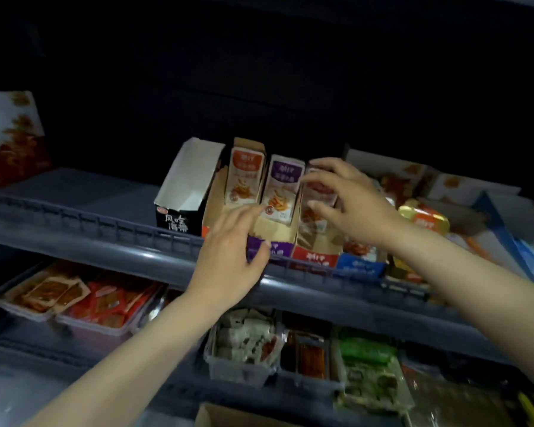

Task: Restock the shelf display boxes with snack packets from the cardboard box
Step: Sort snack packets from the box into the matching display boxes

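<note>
Cardboard box [228, 416] lies at the lower frame edge. Left hand [228, 251], fingers loosely spread, touches the purple display box [281, 246]. Right hand [349, 198] pinches a red packet [316, 189] standing in the red display box [315, 257]. Judgement: boxes part-filled, black display box [173, 221] empty; restocking incomplete.

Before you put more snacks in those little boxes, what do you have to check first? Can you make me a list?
1. Room in the black display box: ok, it looks empty.
2. Room in the purple display box: ok, its purple packet stands at the back.
3. Left hand free: ok, it holds nothing.
4. Right hand gripping the red packets: cannot tell, blurred.
5. Cardboard box has packets: cannot tell, only a corner shows.
</note>
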Available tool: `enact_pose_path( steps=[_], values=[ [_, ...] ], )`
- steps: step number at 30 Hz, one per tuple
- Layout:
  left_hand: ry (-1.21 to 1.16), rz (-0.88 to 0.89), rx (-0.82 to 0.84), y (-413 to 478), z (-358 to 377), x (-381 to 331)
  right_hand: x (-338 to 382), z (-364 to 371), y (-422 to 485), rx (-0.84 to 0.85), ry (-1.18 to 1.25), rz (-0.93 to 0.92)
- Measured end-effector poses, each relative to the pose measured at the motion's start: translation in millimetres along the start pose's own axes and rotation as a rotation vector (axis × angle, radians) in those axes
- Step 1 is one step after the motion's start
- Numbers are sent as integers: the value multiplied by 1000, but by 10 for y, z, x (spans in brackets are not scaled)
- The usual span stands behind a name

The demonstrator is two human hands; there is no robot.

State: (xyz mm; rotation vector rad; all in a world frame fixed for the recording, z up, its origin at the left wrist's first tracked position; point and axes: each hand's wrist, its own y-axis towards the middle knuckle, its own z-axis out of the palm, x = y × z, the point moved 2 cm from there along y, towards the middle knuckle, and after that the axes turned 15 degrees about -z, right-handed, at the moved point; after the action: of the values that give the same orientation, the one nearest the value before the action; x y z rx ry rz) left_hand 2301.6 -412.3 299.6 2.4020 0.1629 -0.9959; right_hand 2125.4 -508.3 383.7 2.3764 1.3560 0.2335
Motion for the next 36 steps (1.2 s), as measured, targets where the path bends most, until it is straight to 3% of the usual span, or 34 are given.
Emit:
enact_pose_path(
  steps=[8, 11, 15, 19, 23, 29, 36],
  values=[
    [-14, 108, 251, -1128, 315, -87, 718, 240, -1723, 21, 214, 119],
    [10, 28, 432, -1572, 603, 147, 967, 574, -2230, 72, 304, 151],
    [259, -176, 623, -2030, 903, 450, 1195, 1133, -2794, 266, 396, 171],
    [418, -316, 785, -2362, 1197, 801, 1190, 1767, -3313, 446, 565, 404],
    [390, -544, 907, -2624, 1589, 1310, 1121, 2305, -3770, 567, 686, 659],
    [467, -662, 1016, -2832, 2075, 1580, 1028, 2868, -4308, 590, 880, 993],
    [540, -690, 1160, -3114, 2640, 1750, 1019, 3577, -4771, 557, 1153, 1210]
  ],
)
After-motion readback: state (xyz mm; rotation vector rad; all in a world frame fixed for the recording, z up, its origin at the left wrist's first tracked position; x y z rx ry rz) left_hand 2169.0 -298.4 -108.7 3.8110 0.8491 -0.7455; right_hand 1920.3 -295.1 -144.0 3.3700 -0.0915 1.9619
